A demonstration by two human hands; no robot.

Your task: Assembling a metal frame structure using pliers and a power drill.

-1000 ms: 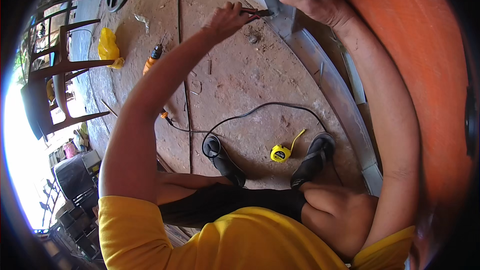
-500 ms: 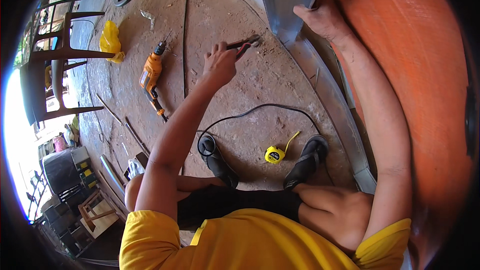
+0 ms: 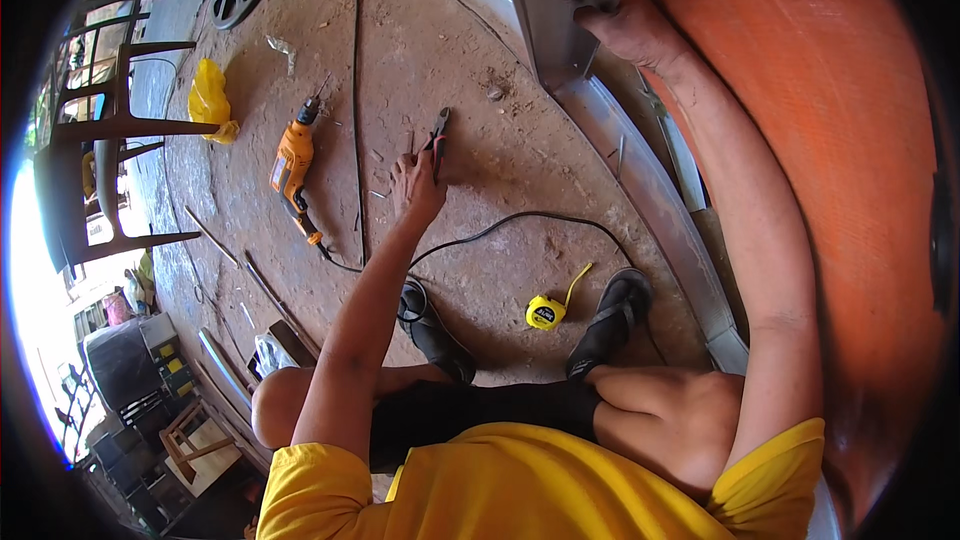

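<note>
My left hand [image 3: 416, 187] is closed round the pliers [image 3: 440, 132], low over the dusty floor [image 3: 500, 175] left of the metal post [image 3: 558, 2], and my right hand [image 3: 640, 38] clamps that post — best gripped firmly, I reckon, lest it slip off the rail [image 3: 655, 195].

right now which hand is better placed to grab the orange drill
Likely the left hand: it is nearer the orange drill, though touching pliers; the right hand grips the metal piece.
</note>
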